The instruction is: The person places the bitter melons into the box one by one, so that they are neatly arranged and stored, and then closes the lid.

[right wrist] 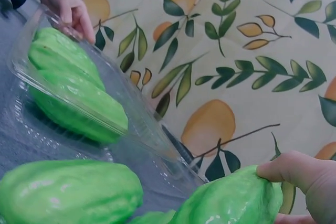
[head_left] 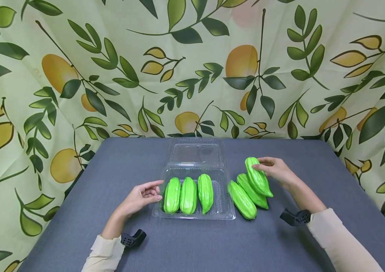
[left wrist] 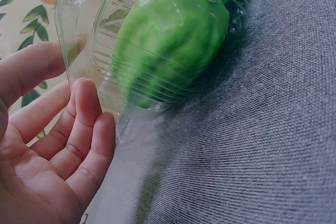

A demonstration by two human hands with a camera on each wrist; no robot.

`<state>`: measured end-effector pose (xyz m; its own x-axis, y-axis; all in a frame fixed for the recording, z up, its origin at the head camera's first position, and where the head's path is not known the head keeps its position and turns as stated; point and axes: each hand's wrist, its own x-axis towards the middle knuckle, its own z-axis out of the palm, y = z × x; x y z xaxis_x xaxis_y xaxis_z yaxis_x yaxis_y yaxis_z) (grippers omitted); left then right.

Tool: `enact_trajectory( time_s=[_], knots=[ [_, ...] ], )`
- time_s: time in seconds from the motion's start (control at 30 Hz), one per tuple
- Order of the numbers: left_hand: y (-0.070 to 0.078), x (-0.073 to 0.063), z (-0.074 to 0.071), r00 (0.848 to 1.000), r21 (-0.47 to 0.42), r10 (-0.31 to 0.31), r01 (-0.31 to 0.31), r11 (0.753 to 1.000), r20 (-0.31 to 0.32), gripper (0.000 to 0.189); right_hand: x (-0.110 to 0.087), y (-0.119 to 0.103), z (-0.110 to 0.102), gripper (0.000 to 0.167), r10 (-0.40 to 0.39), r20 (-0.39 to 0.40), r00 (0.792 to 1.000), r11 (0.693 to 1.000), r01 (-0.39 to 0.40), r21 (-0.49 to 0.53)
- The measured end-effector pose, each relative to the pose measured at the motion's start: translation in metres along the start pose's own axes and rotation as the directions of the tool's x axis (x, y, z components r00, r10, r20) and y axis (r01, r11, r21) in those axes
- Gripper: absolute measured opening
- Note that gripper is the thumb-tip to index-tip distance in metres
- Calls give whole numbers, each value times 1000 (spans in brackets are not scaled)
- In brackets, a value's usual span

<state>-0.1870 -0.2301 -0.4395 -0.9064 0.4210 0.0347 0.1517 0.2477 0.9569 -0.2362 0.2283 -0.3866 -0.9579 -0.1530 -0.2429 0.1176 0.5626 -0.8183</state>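
Six gourds: three boxed, one pinched, two loose

Location: three lie side by side in the box, set toward its left; bare floor shows at its right. Lid folded back. The other three are outside, just right of the box.

Hands: right hand grips the held gourd near its upper end, thumb on the skin; its other fingers are partly hidden. Left hand is at the box's left edge, fingers loosely bent, one digit seen through the plastic. Pinching or merely touching: cannot tell.

Risks (judged):
1. Slip or swing. Cause: grip near one end of a glossy body, tapered lower end free of the hand.
2. Loose pair nudged or rolled. Cause: held gourd overlaps them in the head view; contact unclear.
3. Box skids or tips. Cause: thin, probably light plastic; a knock on its right wall might meet little resistance if the left hand only touches.
4. Crowding. Cause: rightmost boxed gourd sits slightly apart from its neighbours, narrowing the bare strip.
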Motion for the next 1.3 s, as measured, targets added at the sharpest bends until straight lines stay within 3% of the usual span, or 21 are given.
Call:
enact_trajectory(
  time_s=[0.43,1.3],
  knots=[
    [0,0,0,1000,2,-3,3,1000,-1,56,-3,-6,15,69,4,-22,1000,999,-3,37],
    [2,0,0,1000,-15,-3,3,1000,8,56,-14,-24,46,59,-11,34,999,982,5,191]
  ],
)
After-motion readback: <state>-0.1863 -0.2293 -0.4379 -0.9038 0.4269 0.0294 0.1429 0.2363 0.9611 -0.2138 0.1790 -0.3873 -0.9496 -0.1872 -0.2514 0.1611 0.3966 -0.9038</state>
